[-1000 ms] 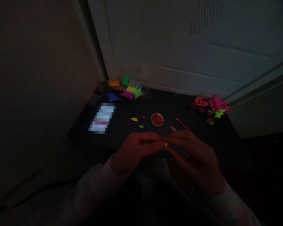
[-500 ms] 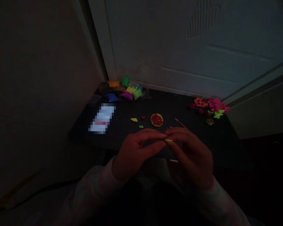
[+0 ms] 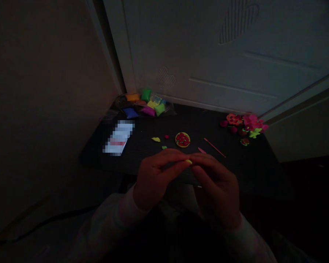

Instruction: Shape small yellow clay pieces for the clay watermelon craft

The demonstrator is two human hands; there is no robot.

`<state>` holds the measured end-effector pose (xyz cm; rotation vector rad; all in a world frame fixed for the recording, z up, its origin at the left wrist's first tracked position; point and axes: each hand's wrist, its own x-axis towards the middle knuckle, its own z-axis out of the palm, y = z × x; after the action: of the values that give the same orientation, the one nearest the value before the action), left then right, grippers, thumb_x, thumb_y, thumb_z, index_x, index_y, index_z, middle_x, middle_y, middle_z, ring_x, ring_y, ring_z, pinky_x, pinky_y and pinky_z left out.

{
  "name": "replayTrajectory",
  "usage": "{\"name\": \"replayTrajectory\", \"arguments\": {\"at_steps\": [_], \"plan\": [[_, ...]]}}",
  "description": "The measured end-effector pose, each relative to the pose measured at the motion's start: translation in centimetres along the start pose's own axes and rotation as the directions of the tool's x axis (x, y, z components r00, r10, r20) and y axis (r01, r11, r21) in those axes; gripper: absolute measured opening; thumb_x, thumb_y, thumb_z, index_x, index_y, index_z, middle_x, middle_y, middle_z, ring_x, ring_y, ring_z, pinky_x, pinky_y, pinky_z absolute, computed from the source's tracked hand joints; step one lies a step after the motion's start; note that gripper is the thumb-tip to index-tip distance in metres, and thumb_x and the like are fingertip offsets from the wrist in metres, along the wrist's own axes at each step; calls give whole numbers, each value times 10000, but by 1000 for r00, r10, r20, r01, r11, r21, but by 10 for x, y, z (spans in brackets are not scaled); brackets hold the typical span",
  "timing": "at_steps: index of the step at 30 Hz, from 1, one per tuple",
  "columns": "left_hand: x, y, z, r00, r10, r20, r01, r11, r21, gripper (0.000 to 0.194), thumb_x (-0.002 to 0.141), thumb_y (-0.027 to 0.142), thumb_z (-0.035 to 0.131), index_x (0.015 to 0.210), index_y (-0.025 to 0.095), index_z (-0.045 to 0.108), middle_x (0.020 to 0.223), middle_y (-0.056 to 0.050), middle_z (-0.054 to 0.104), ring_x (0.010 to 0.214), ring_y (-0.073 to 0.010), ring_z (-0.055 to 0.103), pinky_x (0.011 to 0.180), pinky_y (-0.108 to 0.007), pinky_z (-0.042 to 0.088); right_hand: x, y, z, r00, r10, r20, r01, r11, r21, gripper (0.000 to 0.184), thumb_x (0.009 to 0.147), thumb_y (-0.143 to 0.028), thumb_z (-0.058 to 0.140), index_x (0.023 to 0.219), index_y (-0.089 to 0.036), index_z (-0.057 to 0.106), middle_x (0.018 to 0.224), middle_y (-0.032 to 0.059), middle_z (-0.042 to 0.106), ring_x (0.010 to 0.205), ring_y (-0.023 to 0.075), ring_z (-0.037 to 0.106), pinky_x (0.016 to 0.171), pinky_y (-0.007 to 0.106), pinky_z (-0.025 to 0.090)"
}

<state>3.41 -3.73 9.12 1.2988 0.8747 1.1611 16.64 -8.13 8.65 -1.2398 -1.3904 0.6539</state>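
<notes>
Yellow piece (image 3: 188,162), small and soft-looking, is at the centre of the frame, just below the middle, pinched by the fingers of the left hand (image 3: 155,180); fingertips of the right hand (image 3: 220,182) meet it, though whether they grip it I cannot tell. Its shaping looks unfinished, as it is in hand and not set down. Just above, on the dark surface (image 3: 153,126), a yellow-rimmed round piece (image 3: 182,140) filled with red looks complete, while a yellow scrap (image 3: 156,139), a red ball (image 3: 166,137) and a green bit (image 3: 164,147) lie loose to its left. Coloured packets (image 3: 148,110) at upper left carry no readable label, and a bright, pixelated panel (image 3: 119,138) at left is illegible; no brand can be read.
</notes>
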Motion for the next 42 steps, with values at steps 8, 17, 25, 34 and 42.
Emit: {"name": "replayTrajectory", "arguments": {"at_steps": [8, 17, 25, 34, 42], "plan": [[-2, -8, 1, 989, 140, -38, -133, 980, 151, 87, 698, 147, 629, 727, 209, 683, 777, 16, 689, 760, -118, 624, 727, -216, 491, 2, 2, 7, 999, 26, -44, -27, 1000, -8, 125, 747, -165, 603, 828, -254, 636, 855, -11, 658, 825, 138, 603, 771, 289, 480], [3, -19, 3, 999, -38, 12, 38, 999, 31, 124, 678, 211, 657, 795, 229, 694, 817, 18, 718, 763, -138, 658, 695, -217, 521, 6, 8, 11, 989, 124, -85, -115, 988, 102, 78, 740, -184, 602, 761, -248, 641, 797, -22, 649, 787, 130, 596, 737, 271, 467], [5, -24, 2, 998, -61, -21, 62, 996, 65, 50, 688, 195, 638, 707, 201, 684, 745, 18, 703, 725, -127, 644, 688, -220, 502, 5, 19, 13, 968, 248, -43, -230, 942, 245, 160, 696, -212, 658, 839, -282, 642, 786, -36, 653, 722, 118, 592, 674, 254, 474], [4, -28, 4, 982, -187, 16, 188, 981, -41, 119, 702, 231, 626, 797, 193, 688, 807, 2, 712, 766, -138, 642, 700, -225, 495, 8, 26, 13, 971, 231, -60, -211, 948, 239, 117, 714, -195, 639, 786, -281, 671, 779, -40, 664, 746, 114, 597, 692, 255, 462], [8, -31, 8, 964, -266, 6, 266, 958, -105, 116, 659, 247, 670, 753, 179, 685, 756, 11, 709, 724, -129, 638, 676, -215, 491, 3, 36, 21, 912, 405, -57, -325, 802, 502, 73, 705, -255, 647, 775, -238, 657, 755, -26, 650, 734, 123, 581, 711, 279, 449]]}}
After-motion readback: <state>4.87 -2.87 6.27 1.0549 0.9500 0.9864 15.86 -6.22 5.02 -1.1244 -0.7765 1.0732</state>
